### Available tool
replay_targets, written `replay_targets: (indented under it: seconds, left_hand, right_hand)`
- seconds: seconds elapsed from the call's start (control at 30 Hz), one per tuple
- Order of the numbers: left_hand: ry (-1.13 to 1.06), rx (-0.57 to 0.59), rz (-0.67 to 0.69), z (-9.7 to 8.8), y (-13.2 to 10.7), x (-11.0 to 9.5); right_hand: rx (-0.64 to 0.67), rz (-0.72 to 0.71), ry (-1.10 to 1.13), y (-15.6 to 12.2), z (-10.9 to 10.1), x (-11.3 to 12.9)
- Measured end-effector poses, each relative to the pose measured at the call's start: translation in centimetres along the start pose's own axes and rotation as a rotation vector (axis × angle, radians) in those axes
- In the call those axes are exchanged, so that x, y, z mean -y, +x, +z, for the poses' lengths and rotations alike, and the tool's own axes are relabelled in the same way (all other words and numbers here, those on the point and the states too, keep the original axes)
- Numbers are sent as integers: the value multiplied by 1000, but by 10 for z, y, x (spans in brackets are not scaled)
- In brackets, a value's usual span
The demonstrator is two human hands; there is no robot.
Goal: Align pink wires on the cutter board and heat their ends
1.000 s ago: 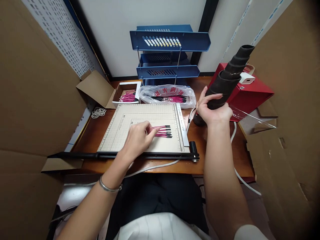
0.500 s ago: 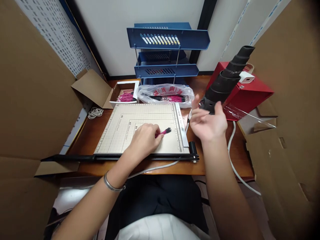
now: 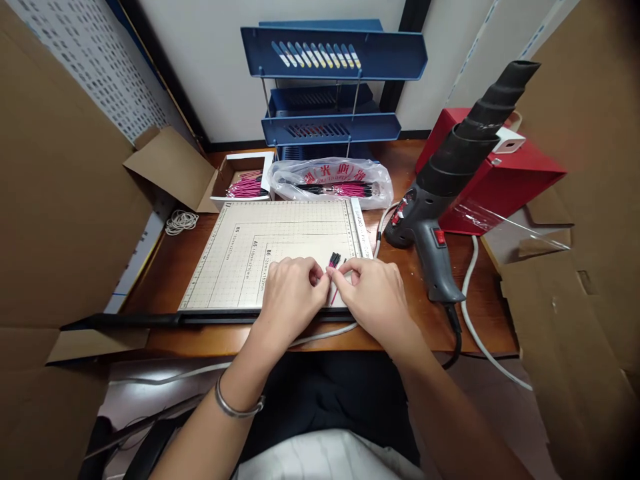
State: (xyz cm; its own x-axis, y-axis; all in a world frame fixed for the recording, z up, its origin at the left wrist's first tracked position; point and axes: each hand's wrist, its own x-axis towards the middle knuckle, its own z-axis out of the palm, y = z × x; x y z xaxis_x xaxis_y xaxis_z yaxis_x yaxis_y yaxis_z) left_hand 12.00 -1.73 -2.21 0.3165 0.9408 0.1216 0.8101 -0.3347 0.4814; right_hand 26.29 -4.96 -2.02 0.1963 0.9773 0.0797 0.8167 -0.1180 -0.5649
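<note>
Both my hands meet over the near edge of a beige paper cutter board (image 3: 280, 233). My left hand (image 3: 293, 297) and my right hand (image 3: 373, 293) pinch a small bundle of pink wires with black tips (image 3: 333, 261) between their fingertips. The bundle's black ends stick up between the two hands. The cutter's black arm (image 3: 150, 319) lies flat along the board's front edge. A black heat gun (image 3: 450, 167) with a red switch stands on the desk to the right, with no hand on it.
A plastic bag of pink wires (image 3: 333, 181) and an open cardboard box of more wires (image 3: 245, 183) sit behind the board. A blue tiered tray (image 3: 333, 53) stands at the back, a red box (image 3: 500, 180) at right. Rubber bands (image 3: 180, 220) lie left. Cardboard walls flank both sides.
My right hand let go of the heat gun, which now stands alone, and came down to the wires. My left hand gathered the spread wires into a bundle; both hands now pinch it.
</note>
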Motion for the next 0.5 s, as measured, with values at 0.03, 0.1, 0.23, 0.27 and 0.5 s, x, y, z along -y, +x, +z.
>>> replay_targets:
  seconds: [0.03, 0.1, 0.23, 0.27, 0.5]
  left_hand:
    - [-19, -3, -3, 1, -1, 1]
    - [-49, -22, -6, 2, -3, 5]
    - [-77, -77, -16, 6, -6, 12]
    - [-77, -84, -16, 7, -7, 13]
    - [-66, -103, -29, 13, -10, 13]
  right_hand:
    - [10, 6, -16, 0, 1, 1]
    - [15, 12, -57, -2, 2, -1]
    - [-39, 3, -136, -10, 3, -13]
    - [-59, -1, -142, -12, 3, -16]
    - [-113, -38, -99, -16, 11, -17]
